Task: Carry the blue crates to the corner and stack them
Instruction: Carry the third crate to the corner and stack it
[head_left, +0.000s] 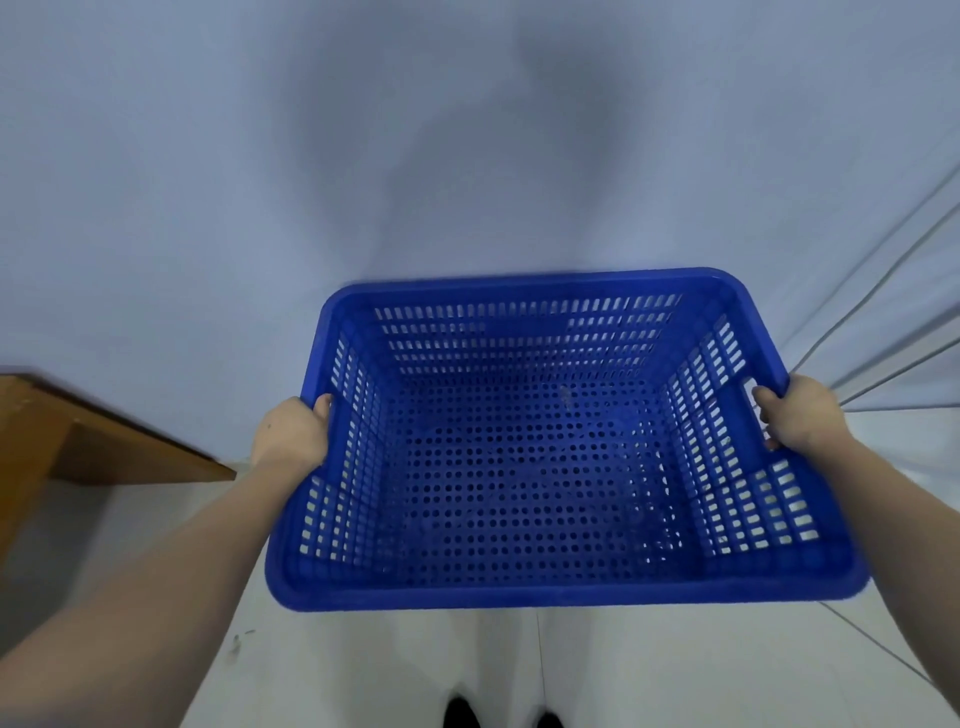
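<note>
A blue perforated plastic crate (530, 592) hangs in the air in front of me, open side up and with nothing inside. My left hand (291, 434) grips its left rim, fingers curled over the edge. My right hand (795, 413) grips the right side, fingers through the handle slot. The crate is held above the pale tiled floor, close to a plain light wall. No other crate is in view.
A brown wooden piece of furniture (104, 447) juts in from the left, beside the wall. Thin grey cables (883, 322) run down the wall at the right. White floor tiles (363, 665) lie below, and the tips of dark shoes (462, 714) show at the bottom edge.
</note>
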